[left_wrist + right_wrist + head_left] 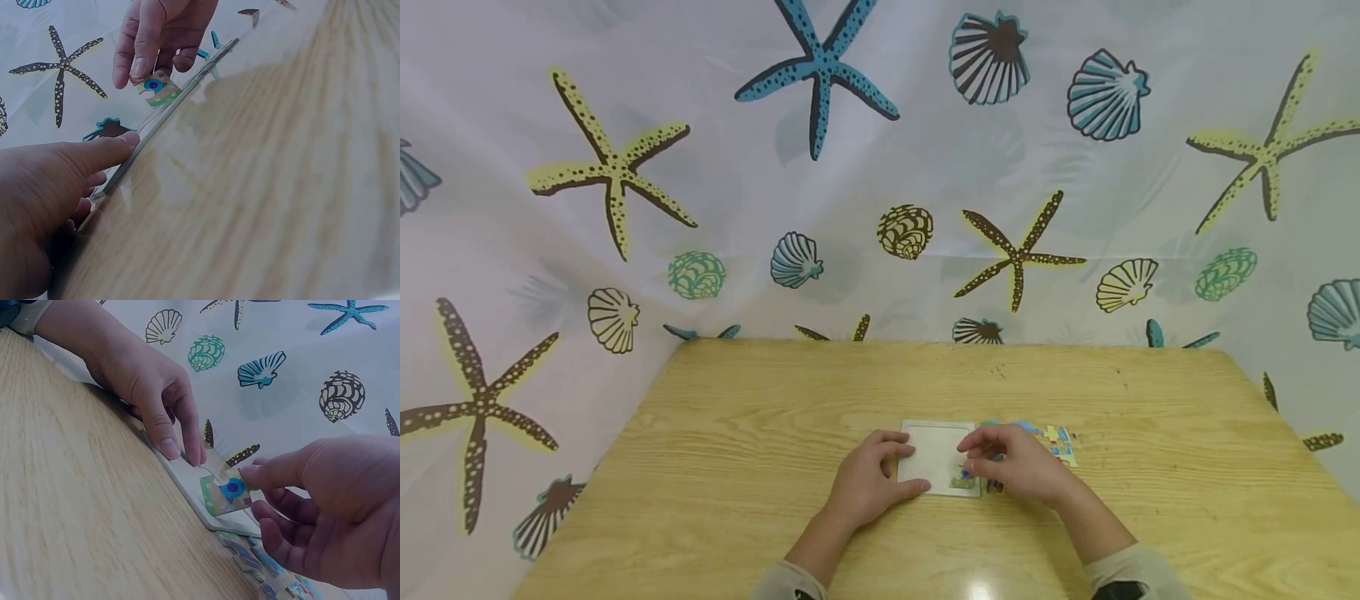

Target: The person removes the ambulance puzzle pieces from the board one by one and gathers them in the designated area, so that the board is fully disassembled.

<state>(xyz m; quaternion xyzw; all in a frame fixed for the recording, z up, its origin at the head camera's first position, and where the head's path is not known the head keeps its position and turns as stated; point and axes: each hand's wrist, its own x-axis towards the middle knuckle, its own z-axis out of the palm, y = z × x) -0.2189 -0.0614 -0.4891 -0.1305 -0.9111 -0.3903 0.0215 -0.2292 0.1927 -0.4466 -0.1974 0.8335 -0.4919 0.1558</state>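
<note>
My left hand (872,482) grips the left side of a white puzzle tray (927,454), thumb along its near rim and fingers on the left edge. In the right wrist view the thumb and a fingertip of that hand touch the frame. My right hand (1021,468) is over the tray's right side. Between its thumb and fingertips it pinches a jigsaw piece (215,499) with a blue disc and a green edge. The piece stands tilted at the tray's near right corner; whether it touches the bottom cannot be told.
Several colourful loose jigsaw pieces (1062,442) lie right of the tray, partly hidden by my right hand. Everything lies on a wood-grain table (760,417). A white cloth (880,175) with starfish and shell prints hangs behind and at both sides.
</note>
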